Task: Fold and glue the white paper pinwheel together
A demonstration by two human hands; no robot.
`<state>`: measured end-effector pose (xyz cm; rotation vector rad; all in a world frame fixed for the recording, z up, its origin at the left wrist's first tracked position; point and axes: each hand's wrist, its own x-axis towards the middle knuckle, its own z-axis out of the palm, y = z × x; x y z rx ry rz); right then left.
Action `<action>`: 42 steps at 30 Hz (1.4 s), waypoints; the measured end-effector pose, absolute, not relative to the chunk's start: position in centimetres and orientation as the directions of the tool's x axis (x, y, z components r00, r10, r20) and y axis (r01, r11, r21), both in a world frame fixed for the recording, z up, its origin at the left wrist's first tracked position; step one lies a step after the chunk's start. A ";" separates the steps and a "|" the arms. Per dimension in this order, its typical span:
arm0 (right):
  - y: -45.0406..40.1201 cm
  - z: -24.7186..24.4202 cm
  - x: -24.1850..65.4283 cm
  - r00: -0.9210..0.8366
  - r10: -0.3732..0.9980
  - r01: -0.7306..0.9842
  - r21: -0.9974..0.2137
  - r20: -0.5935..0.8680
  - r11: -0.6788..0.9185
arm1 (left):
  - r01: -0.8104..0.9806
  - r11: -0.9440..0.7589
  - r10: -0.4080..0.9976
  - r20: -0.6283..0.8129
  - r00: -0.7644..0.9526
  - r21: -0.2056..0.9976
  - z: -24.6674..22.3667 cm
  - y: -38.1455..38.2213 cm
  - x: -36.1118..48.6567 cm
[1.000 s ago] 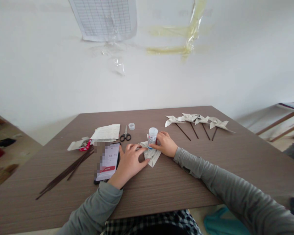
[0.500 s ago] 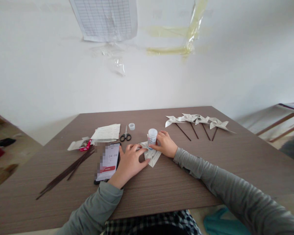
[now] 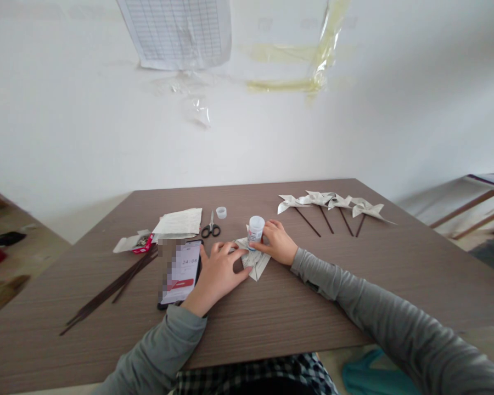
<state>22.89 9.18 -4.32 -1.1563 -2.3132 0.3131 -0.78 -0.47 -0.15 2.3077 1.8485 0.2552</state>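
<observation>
A thick white glue stick (image 3: 256,226) with a printed label stands upright on a piece of cut newspaper (image 3: 258,271). My right hand (image 3: 278,241) grips its lower part from the right, thumb in front. My left hand (image 3: 222,269) is open, fingers spread, with its fingertips at the left side of the paper and its wrist beside the phone. The underside of the glue stick is hidden against the paper. A small translucent cap (image 3: 221,212) lies farther back on the table.
Black-handled scissors (image 3: 211,229), a stack of newspaper sheets (image 3: 178,224), a small red box (image 3: 143,243), a phone (image 3: 183,272) and several thin dark sticks (image 3: 111,286) are on the left. Several paper pinwheels (image 3: 319,198) lie at the table's (image 3: 374,280) back right.
</observation>
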 end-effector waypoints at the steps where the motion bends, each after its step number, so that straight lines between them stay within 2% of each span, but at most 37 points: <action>1: 9.2 -4.3 22.9 -0.493 0.794 0.674 -0.421 0.356 0.607 | 0.945 -0.218 0.976 0.030 0.218 0.242 -0.2 -0.5 -0.8; 6: 9.1 -4.2 22.8 -0.496 0.792 0.677 -0.413 0.355 0.609 | 0.950 -0.205 0.978 0.018 0.207 0.236 -0.1 -0.5 -0.7; 13: 9.2 -4.7 23.0 -0.468 0.806 0.657 -0.467 0.361 0.591 | 0.951 -0.196 0.980 0.013 0.199 0.238 0.1 -0.5 -0.7; 20: 10.2 -5.8 23.9 -0.291 0.816 0.461 -0.674 0.500 0.577 | 0.954 -0.191 0.980 -0.001 0.197 0.231 0.4 -0.7 -0.6; 24: 10.6 -6.0 24.4 -0.238 0.825 0.311 -0.765 0.512 0.564 | 0.953 -0.190 0.980 -0.010 0.198 0.237 0.5 -0.7 -0.7; 34: 10.3 -4.5 25.6 -0.244 0.839 0.495 -0.681 0.487 0.539 | 0.939 -0.224 0.974 0.040 0.221 0.260 -0.6 -0.4 -1.4; 42: 11.1 -5.0 26.2 -0.175 0.846 0.430 -0.734 0.504 0.526 | 0.939 -0.222 0.974 0.021 0.224 0.263 -0.7 -0.5 -1.5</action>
